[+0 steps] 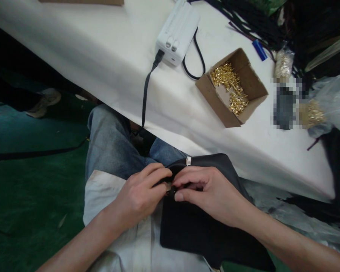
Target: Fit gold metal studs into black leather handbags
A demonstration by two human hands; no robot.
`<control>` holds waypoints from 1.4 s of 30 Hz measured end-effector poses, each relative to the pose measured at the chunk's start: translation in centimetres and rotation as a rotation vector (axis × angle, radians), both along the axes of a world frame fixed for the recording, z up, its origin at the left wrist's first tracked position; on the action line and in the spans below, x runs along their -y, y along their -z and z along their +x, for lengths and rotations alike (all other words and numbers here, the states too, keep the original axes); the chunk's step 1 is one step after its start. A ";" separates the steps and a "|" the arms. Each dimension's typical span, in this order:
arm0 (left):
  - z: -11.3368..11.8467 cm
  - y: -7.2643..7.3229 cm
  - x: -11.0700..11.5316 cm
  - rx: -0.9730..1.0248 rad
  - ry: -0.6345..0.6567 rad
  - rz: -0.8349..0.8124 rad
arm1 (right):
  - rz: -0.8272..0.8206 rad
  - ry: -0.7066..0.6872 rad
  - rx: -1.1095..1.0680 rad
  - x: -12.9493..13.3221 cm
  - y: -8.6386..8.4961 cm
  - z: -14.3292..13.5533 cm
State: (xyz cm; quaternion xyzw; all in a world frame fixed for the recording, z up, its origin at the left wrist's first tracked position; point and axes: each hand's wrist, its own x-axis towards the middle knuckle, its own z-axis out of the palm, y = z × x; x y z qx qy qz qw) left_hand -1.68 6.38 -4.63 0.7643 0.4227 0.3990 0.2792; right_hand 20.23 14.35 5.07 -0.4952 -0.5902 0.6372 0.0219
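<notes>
A black, flat piece of material (198, 230) lies over my lap, with a small white tag (188, 161) at its upper edge. My left hand (144, 189) is closed at the left side of its upper part, fingertips pinched near a small dark piece. Close against it, my right hand (206, 190) pinches the same spot from the right, thumb and fingers nearly touching those of my left hand. The small dark piece (171, 191) between the fingertips is mostly hidden, so its shape cannot be made out.
On the white-covered table (170, 102) stand an open cardboard box (229, 94) of small gold pieces and a white power bank (178, 32) with a black cable hanging over the edge. Plastic bags (336, 100) and black cords (243, 22) lie to the right. A person's shoe (44, 102) shows at left.
</notes>
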 end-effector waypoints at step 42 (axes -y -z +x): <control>2.8 -0.2 3.5 -0.008 -0.146 0.195 | 0.155 0.035 -0.083 2.0 0.9 1.9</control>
